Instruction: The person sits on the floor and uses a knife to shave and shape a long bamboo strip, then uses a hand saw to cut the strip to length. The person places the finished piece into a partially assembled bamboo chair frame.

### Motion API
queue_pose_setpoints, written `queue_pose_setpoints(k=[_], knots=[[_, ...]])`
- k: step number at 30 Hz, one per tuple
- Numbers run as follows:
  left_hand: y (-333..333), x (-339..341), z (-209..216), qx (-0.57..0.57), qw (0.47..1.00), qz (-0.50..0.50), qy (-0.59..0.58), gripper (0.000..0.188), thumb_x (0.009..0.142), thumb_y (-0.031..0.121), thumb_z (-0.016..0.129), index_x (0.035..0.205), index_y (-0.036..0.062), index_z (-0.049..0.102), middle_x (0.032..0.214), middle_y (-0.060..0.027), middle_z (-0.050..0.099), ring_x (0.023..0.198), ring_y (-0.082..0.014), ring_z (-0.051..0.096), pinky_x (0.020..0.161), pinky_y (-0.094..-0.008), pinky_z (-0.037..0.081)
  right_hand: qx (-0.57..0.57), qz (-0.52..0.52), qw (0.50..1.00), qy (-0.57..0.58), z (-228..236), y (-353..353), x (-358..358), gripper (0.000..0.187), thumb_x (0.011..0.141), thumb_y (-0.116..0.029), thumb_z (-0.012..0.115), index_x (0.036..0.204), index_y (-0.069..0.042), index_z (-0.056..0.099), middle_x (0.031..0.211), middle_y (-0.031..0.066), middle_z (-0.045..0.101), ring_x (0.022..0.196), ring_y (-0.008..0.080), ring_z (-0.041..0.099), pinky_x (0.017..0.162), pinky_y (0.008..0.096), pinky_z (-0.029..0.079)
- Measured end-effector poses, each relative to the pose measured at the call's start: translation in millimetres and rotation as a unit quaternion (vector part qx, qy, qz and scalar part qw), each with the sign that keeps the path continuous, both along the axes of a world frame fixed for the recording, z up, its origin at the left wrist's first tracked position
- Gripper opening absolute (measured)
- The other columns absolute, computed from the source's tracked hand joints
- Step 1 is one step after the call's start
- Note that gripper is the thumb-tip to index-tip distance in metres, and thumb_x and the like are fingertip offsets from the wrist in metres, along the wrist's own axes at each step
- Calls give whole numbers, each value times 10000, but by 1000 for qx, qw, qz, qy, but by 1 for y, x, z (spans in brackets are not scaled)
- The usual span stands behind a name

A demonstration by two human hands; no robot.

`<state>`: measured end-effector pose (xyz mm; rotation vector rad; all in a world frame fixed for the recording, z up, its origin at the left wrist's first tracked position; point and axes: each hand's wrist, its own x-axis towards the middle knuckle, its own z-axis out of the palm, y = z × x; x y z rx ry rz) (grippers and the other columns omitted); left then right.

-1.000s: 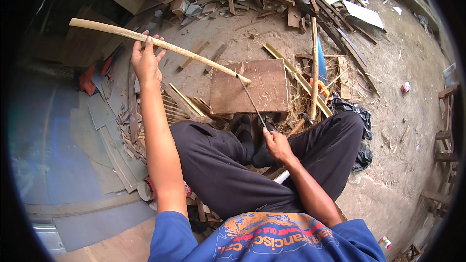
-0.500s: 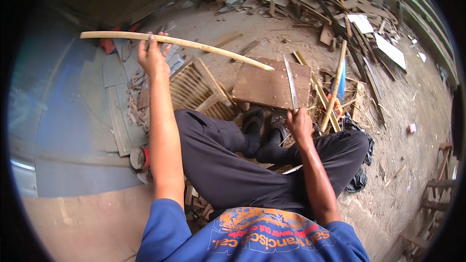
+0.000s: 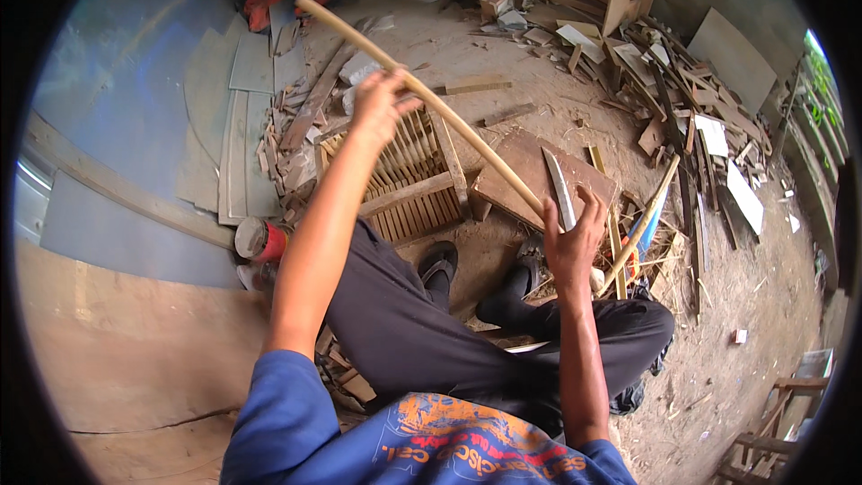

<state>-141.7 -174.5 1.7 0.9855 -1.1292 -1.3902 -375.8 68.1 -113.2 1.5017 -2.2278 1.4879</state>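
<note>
A long, pale, slightly curved wooden stick (image 3: 453, 121) slants across the view, with my left hand (image 3: 382, 106) closed around its upper part. Its lower end reaches the thumb of my right hand (image 3: 575, 238); whether they touch is unclear. The narrow metal blade of a knife (image 3: 558, 187) rises from between the thumb and fingers of that hand. My right grip looks loose, with fingers partly extended, and most of the handle is hidden. Beneath the blade lies a brown wooden board (image 3: 512, 171). Another pale stick (image 3: 648, 216) leans just right of my right hand.
A slatted wooden frame (image 3: 413, 171) lies left of the board. Scrap wood (image 3: 664, 90) is heaped at the far right. A red can (image 3: 260, 241) stands by my left arm. Shavings (image 3: 669, 247) and a black plastic bag (image 3: 628, 395) lie near my right knee.
The stick has swung from nearly level to a steep slant, its lower end now by my right hand. My right fingers have loosened from a fist around the knife. The view has shifted.
</note>
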Motion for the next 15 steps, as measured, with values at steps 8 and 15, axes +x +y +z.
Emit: queue_pose_setpoints(k=[8,15], knots=[[45,30,-39,90,986,-123,-69,206,1029,164,563,1140,-6,598,1075,-106,658,963,-224,697,880,-424,613,73,192,979,14,-4,-41,29,276,902,-187,730,1123,-43,649,968,195,688,913,369,674,809,452,511],[13,134,-62,-127,796,-116,-580,387,982,368,637,1086,1,703,1001,-144,735,916,-207,709,830,-357,548,98,111,989,13,19,-75,5,266,967,-267,695,1079,-26,707,670,153,647,565,187,610,545,358,473]])
